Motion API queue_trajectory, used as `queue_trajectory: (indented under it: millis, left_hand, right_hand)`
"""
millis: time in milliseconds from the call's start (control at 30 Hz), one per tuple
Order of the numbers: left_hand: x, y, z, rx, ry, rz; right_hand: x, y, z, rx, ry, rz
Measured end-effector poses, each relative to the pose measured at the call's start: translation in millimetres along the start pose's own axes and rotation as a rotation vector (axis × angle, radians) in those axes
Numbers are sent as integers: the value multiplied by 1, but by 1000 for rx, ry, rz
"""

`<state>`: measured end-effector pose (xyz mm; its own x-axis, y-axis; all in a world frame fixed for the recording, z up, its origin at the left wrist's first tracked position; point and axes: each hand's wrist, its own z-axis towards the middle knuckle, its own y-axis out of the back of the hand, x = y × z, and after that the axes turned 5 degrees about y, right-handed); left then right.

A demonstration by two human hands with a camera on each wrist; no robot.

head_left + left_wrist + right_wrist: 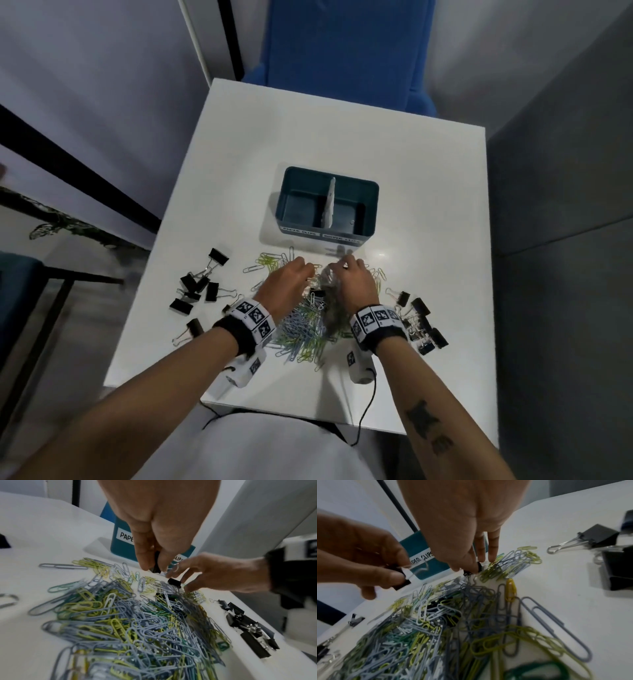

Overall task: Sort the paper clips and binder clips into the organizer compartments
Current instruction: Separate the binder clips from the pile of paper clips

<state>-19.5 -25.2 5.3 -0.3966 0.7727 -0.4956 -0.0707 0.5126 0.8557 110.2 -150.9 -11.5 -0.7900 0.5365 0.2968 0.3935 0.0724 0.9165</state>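
A heap of coloured paper clips [305, 329] lies on the white table [376, 144], in front of the teal two-compartment organizer [301, 209]. Both compartments look almost bare. Both hands hover over the far end of the heap. My left hand [294, 274] pinches a small black binder clip [157, 563] between thumb and fingers. Beside it, my right hand [346, 270] pinches another small black binder clip [471, 570] at the heap's edge, its other fingers straight. More small black clips lie buried in the paper clips [436, 604].
Loose black binder clips lie in two groups, one left of the heap [197, 284] and one right [423, 325]. The organizer front carries white labels [125, 536]. A blue chair [342, 51] stands behind the table. Wrist camera cables hang off the near edge.
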Motion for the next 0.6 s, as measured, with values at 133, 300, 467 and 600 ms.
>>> queue_trajectory:
  millis: [133,300,467,600]
  left_hand:
    - [31,15,-20,-62,203,-96]
    - [87,35,-35,-98,565,-90]
    - [111,38,-45,-33,606,39]
    - [95,34,-49,-70,485,201]
  right_hand:
    - [-3,-3,5,24,-4,8]
    - [-11,1,3,-2,-60,62]
    - [-14,4,-6,-36,-62,60]
    - [-23,10,-22,-153,-98,156]
